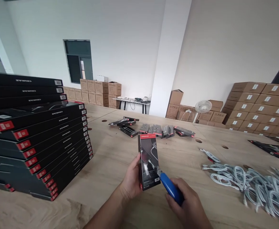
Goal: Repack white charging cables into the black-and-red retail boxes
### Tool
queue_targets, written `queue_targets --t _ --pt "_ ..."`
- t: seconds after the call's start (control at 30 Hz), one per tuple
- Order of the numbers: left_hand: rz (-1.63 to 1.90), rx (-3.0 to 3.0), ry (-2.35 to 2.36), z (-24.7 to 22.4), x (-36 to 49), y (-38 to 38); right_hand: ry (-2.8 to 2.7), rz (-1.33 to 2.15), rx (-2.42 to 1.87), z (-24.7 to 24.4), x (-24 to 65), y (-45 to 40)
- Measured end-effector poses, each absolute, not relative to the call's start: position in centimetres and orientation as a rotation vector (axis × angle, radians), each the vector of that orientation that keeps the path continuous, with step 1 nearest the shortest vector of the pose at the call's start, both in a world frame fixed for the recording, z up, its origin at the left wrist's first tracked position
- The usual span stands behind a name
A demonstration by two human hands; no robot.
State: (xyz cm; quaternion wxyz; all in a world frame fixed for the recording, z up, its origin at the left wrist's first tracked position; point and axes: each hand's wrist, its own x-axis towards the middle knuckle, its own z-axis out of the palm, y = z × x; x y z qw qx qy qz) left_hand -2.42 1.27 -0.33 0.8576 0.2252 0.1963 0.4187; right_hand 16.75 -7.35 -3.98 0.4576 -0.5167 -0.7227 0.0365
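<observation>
My left hand [132, 177] is wrapped round the left side of a small black box [149, 159] with a red top band and a picture of a cable, held upright above the wooden table. In my right hand [187, 198] is a blue-handled cutter [171, 188]. Its metal tip is at the box's right edge, near the lower part; whether it touches the box is hard to tell.
Tall stacks of black boxes [65, 136] stand at the left. Coiled white cables [246, 181] lie at the right. Several small black boxes [156, 129] lie farther back on the table [101, 181]. Cartons [254, 105] and a fan [203, 106] are beyond it.
</observation>
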Motion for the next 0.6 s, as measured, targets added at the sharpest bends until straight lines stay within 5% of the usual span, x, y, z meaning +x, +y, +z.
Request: queue_targets --t 0.6 --pt "0.832 0.532 0.459 -0.45 -1.86 0.8 -1.912 -0.029 -1.249 -3.61 16.73 -7.49"
